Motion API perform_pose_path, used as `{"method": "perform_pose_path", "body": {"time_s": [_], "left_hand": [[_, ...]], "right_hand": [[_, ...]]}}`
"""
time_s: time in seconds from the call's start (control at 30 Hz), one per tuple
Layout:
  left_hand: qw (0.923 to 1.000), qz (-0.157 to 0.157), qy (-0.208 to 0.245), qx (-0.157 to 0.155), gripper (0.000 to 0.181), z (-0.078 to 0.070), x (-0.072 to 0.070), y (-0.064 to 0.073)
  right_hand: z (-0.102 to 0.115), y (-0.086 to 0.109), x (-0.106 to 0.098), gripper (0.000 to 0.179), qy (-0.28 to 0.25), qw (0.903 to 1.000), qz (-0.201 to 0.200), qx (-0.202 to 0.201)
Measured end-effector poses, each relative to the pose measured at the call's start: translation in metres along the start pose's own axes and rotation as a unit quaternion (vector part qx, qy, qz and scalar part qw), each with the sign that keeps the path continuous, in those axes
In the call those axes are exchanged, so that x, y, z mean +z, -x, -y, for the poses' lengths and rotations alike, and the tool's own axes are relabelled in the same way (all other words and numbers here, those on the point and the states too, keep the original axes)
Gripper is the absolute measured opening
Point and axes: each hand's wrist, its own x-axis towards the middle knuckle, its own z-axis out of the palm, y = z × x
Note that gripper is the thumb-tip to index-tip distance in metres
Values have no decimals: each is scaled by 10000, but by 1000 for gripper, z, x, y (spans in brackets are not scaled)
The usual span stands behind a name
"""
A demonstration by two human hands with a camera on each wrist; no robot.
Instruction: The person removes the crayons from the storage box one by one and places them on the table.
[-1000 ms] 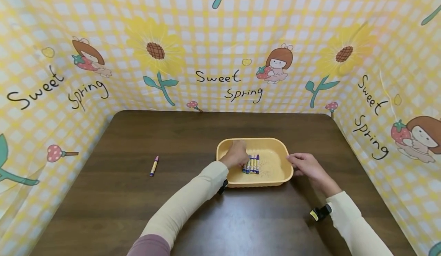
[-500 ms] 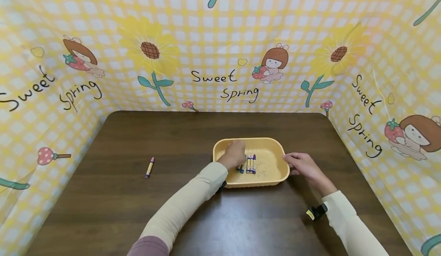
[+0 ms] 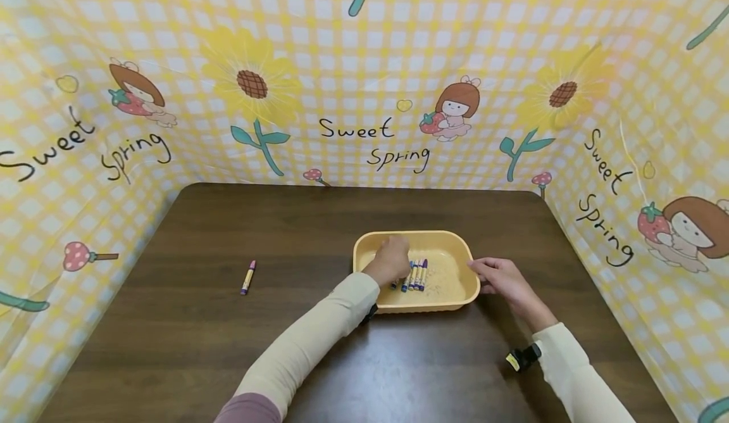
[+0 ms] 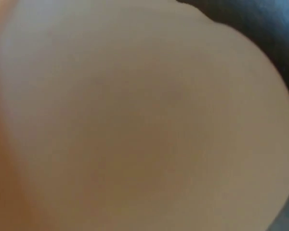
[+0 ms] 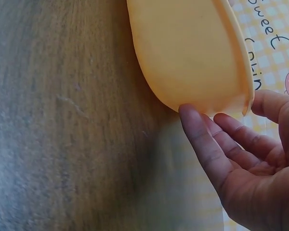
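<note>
In the head view a shallow yellow plastic basin [image 3: 424, 308] stands on the table, with several crayons [image 3: 418, 276] lying side by side in it. My left hand [image 3: 390, 261] reaches into its left part, fingers pointing down over the leftmost crayons. Its fingertips are hidden, so I cannot tell whether it pinches one. My right hand [image 3: 504, 277] holds the basin's right end. The right wrist view shows that hand's thumb and fingers on either side of the basin wall [image 5: 197, 57]. A single pink-tipped crayon [image 3: 248, 277] lies on the table to the left.
The dark wooden table [image 3: 171, 347] has rounded far corners. Yellow checked cloth [image 3: 342, 62] with printed flowers and lettering encloses its back and sides. A blurred pale surface fills most of the left wrist view.
Under my left hand, the leftmost crayon now lies a little apart from the row, more to the left. My right hand keeps its hold on the basin. The head view has shifted slightly.
</note>
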Motion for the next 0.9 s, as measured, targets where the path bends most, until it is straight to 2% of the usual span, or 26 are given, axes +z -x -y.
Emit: {"method": "perform_pose_path", "body": {"time_s": [0.17, 0.27, 0.3, 0.37, 0.4, 0.5, 0.6, 0.7, 0.8, 0.9], "left_hand": [[9981, -38, 590, -158, 44, 16, -2, 0], [9924, -90, 1189, -298, 37, 21, -8, 2], [9864, -38, 1600, -374, 30, 21, -11, 3], [9644, 102, 2592, -511, 11, 20, -18, 6], [9485, 201, 3110, -572, 3, 19, -21, 7], [8869, 428, 4545, -708, 16, 26, -37, 17], [8467, 548, 5244, -714, 21, 37, -51, 28], [8212, 499, 5635, -746, 22, 53, -64, 42], [8019, 296, 5916, -777, 23, 73, -78, 58], [7865, 33, 6132, -737, 16, 94, -90, 73]], "right_hand": [[-2, -4, 4, 54, -102, 9999, 20, -55], [-4, -5, 4, 55, -83, 9999, -40, -76], [-5, -4, 3, 54, -116, 9999, -117, -42], [-7, -3, 0, 55, -84, 9998, -196, -50], [-9, -2, -2, 55, -66, 9997, -251, -39], [-9, -1, -1, 57, 18, 9994, -331, -64], [-12, 2, 0, 60, 58, 9992, -389, -54], [-15, 5, 0, 64, 91, 9993, -369, -61], [-14, 7, 1, 66, 109, 9993, -361, -60], [-10, 5, 1, 67, 169, 9993, -332, -98]]}}
